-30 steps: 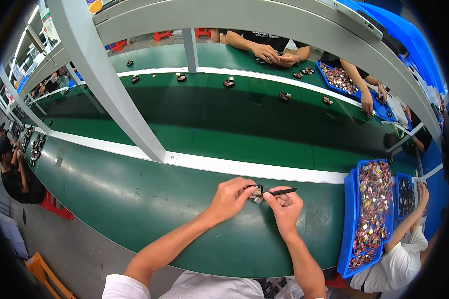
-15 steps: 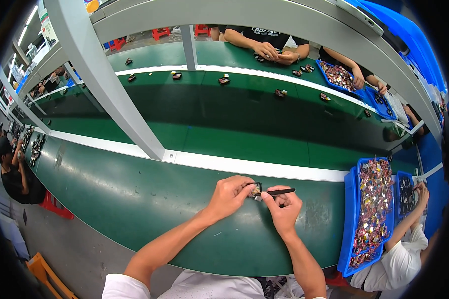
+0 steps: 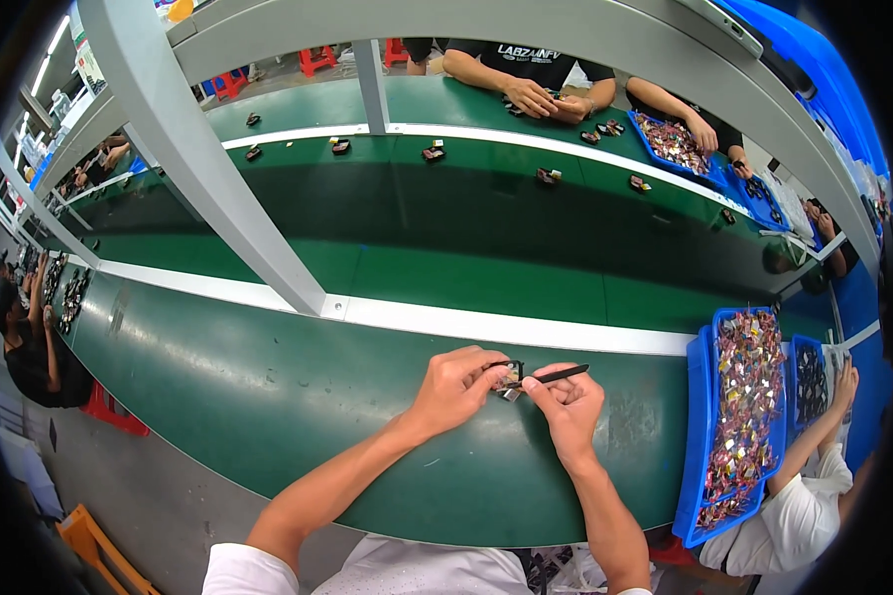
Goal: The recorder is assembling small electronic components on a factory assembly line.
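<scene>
My left hand (image 3: 455,389) pinches a small black casing (image 3: 511,370) at its left side, just above the green bench. Light-coloured and metallic bits show in the casing, too small to make out. In my right hand (image 3: 572,415) are slim black tweezers (image 3: 570,373), gripped between thumb and fingers. Their tip points left into the casing and their wide end sticks out to the right. My fingers partly cover the casing, so the exact contact of the tip is hidden.
To my right stands a blue tray (image 3: 700,436) heaped with small red-wired parts; a smaller blue tray (image 3: 806,342) of black pieces is beside it. Beyond a white rail (image 3: 486,324), a green conveyor belt (image 3: 446,278) carries black units (image 3: 434,153). A grey post (image 3: 218,188) rises left. Co-workers sit around.
The units on the belt have shifted slightly to the left. My right hand and the tweezers have tilted a little, the wide end now higher; my left hand keeps its hold on the casing.
</scene>
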`<move>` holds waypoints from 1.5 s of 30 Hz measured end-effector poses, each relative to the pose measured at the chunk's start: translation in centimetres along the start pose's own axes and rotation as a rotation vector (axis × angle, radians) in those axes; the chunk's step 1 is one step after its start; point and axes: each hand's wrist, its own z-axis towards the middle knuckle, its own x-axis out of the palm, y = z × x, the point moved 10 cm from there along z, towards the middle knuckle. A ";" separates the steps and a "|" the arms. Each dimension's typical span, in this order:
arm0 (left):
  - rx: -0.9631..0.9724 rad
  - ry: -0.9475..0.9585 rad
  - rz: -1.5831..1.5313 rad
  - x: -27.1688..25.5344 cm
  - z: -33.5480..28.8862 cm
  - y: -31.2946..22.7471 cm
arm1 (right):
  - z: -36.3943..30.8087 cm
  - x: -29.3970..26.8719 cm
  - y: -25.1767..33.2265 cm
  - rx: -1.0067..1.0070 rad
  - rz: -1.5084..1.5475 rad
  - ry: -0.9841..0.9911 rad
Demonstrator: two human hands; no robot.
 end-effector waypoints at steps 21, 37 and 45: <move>-0.426 0.179 -0.502 1.2 -2.4 2.8 | -1.1 0.6 2.0 -0.202 -0.132 -0.029; -0.402 0.169 -0.536 1.1 -2.5 2.9 | -1.6 0.8 2.2 -0.284 -0.264 -0.031; -0.397 0.169 -0.550 1.0 -2.3 2.7 | -2.1 1.2 3.3 -0.381 -0.342 -0.041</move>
